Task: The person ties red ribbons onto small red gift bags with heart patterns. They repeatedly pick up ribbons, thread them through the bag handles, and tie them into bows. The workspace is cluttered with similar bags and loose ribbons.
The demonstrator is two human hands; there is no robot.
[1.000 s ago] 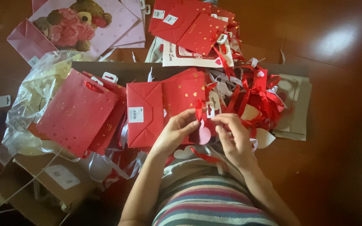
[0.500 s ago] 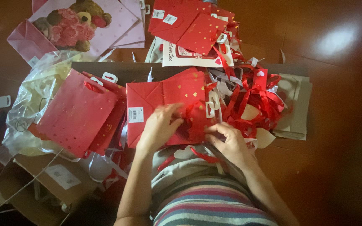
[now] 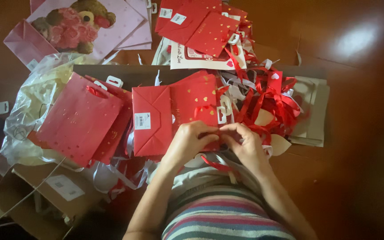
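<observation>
Fingertips of left hand (image 3: 191, 141) and right hand (image 3: 245, 144) meet over the lower edge of the folded red gift bag (image 3: 174, 113); what they pinch there is hidden. Above that bag, the teddy-bear bag (image 3: 90, 26) is cut by the top edge. Below-left of it, the cardboard box (image 3: 36, 200) runs past the bottom edge.

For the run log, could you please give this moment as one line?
left hand | right hand | both pinching red ribbon | on folded red gift bag
</observation>
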